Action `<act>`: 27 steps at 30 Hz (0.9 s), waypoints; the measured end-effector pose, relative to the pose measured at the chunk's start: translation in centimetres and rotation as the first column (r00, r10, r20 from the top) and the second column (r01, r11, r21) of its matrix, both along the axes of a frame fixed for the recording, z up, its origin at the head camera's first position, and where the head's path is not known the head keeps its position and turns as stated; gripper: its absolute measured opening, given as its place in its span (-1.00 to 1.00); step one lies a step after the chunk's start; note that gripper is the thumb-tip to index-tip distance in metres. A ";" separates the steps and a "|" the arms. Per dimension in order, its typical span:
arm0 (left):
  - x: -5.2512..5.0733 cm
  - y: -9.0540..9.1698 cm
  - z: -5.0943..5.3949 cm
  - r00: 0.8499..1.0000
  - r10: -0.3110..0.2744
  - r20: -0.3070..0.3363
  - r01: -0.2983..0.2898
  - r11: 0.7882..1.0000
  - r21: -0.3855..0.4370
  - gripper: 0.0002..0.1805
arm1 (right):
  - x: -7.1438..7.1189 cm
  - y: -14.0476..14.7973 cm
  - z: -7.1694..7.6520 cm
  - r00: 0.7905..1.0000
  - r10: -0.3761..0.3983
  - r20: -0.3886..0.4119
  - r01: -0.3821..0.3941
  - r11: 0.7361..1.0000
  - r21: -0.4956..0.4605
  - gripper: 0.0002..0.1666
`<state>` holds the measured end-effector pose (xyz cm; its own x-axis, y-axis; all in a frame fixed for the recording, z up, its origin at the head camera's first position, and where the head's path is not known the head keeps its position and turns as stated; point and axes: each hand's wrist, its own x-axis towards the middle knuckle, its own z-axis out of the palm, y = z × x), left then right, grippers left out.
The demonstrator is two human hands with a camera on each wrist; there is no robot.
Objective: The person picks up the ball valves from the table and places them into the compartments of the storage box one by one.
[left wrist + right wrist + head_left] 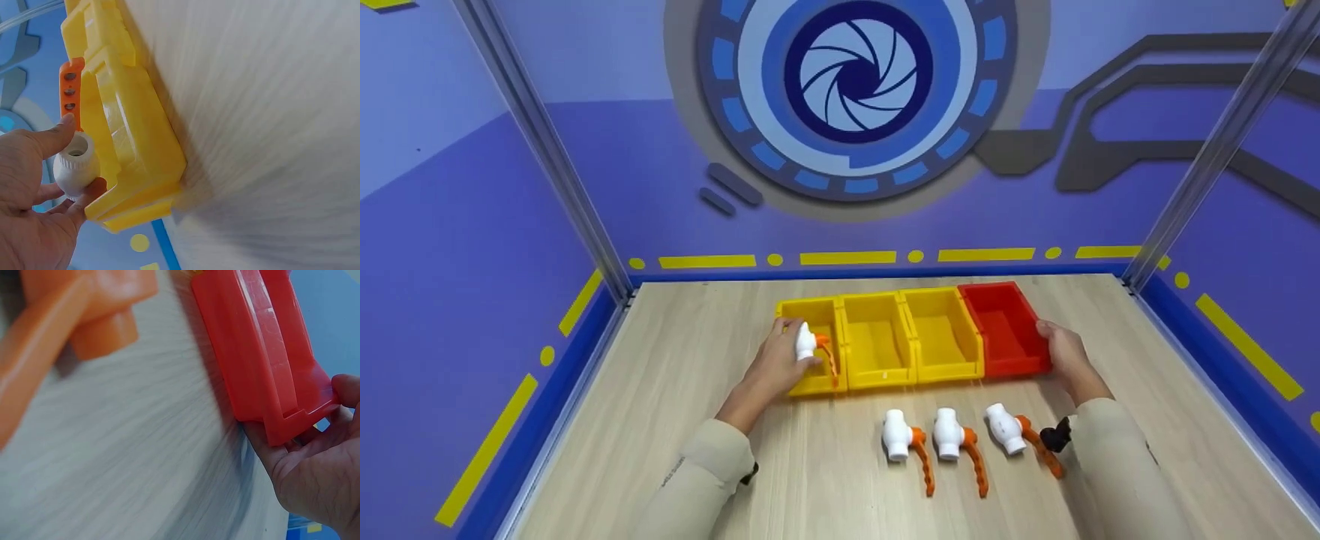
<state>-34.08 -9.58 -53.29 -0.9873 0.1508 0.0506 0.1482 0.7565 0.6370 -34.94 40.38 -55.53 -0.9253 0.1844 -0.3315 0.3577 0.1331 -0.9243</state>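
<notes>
My left hand (771, 361) holds a white ball valve (805, 342) with an orange lever handle over the leftmost yellow bin (810, 388). In the left wrist view, the thumb and fingers pinch the valve's white body (77, 171), and a finger lies against the bin's rim. Two more yellow bins (879, 375) and a red bin (1006, 330) continue the row to the right. At the red bin's right end, my right hand (1069, 358) grips its side wall, thumb over the rim and fingers beneath in the right wrist view.
In front of the bins lie three more white ball valves, a left one (896, 435), a middle one (949, 433) and a right one (1006, 430), near the right sleeve. Blue printed panels (607, 187) and metal posts (547, 142) enclose the wooden table (690, 322).
</notes>
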 end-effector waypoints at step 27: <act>-3.8 1.2 0.4 0.993 -0.060 0.099 0.081 0.970 -0.228 -0.19 | -0.1 0.3 -0.1 1.000 0.003 -0.003 -0.003 1.000 0.020 -0.23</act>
<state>-37.84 -8.35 -52.91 -0.9725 0.2175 -0.0829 0.1565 0.8745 0.4591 -35.04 40.71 -55.62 -0.9267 0.1883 -0.3251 0.3546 0.1522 -0.9225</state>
